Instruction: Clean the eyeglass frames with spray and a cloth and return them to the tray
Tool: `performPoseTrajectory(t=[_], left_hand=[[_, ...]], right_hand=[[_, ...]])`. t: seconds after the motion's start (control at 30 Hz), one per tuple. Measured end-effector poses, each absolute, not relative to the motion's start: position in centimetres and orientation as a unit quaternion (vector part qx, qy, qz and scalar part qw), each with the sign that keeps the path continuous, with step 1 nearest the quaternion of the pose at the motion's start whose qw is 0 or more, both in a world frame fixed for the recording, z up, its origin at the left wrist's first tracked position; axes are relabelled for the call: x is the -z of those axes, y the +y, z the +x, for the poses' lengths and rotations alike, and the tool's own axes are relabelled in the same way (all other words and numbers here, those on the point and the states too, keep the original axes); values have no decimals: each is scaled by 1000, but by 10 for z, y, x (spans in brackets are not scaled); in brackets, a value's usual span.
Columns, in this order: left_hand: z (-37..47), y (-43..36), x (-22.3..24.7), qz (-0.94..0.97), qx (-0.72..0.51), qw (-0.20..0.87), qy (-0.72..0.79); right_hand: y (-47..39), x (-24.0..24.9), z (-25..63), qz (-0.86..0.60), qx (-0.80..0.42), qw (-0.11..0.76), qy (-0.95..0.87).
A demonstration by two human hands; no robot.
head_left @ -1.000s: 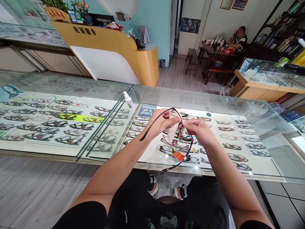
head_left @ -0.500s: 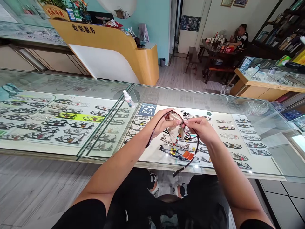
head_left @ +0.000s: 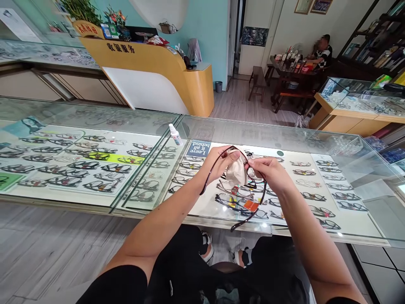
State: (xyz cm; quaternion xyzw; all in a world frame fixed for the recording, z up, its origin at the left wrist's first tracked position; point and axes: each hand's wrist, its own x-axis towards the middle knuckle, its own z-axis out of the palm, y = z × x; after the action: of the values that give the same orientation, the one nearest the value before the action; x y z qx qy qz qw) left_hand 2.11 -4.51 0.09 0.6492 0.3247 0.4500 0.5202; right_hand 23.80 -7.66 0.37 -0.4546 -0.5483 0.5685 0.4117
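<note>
Above the glass counter, I hold a pair of dark-framed eyeglasses [head_left: 263, 194] between both hands, its temples unfolded and curving down toward me. My left hand [head_left: 217, 164] is closed around one side of the frame, and a pale cleaning cloth [head_left: 236, 172] is pressed against a lens under the thumb. The cloth hides much of that lens. My right hand [head_left: 272, 172] pinches the other side of the frame between thumb and fingertips. A white spray bottle [head_left: 176, 135] stands upright on the counter, left of my hands.
The glass display counter [head_left: 284, 126] stretches across in front of me, with rows of eyeglasses [head_left: 107, 175] inside. Beyond it stand a yellow reception desk [head_left: 199, 90] and a wooden bench [head_left: 258, 80]. A person [head_left: 323, 52] sits at a far table.
My left thumb has shifted on the cloth, and more of the cloth now hangs below the frame. The right hand keeps its pinch. The view has turned slightly left.
</note>
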Motion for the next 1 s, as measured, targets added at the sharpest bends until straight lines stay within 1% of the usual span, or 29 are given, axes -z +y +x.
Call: performPoseTrajectory(t=[0.17,0.4,0.5,0.6,0.7,0.77,0.87,1.0], left_hand=[[16,-39,1,649,-428,549,308],[18,-39,1,611,-403,598,326],[22,-42,-1,618,-412,577,341],[24,-45,-2,634,-442,526,356],[22,-44,-1,652,-455,489,359],[20,-42,1,661,-451,486,351],[18,-39,2,655,-442,523,321],[21,-39,2,618,-439,579,300]], right_hand=[[-73,-3,241,-463,-561,419,-543],[-74,1,239,-448,-588,390,-549],[-74,5,238,-442,-599,379,-549],[-73,6,237,-436,-607,380,-546],[-73,4,237,-433,-608,394,-535],[-72,2,237,-433,-605,411,-527],[-71,0,238,-427,-607,428,-515],[-71,1,236,-420,-623,428,-502]])
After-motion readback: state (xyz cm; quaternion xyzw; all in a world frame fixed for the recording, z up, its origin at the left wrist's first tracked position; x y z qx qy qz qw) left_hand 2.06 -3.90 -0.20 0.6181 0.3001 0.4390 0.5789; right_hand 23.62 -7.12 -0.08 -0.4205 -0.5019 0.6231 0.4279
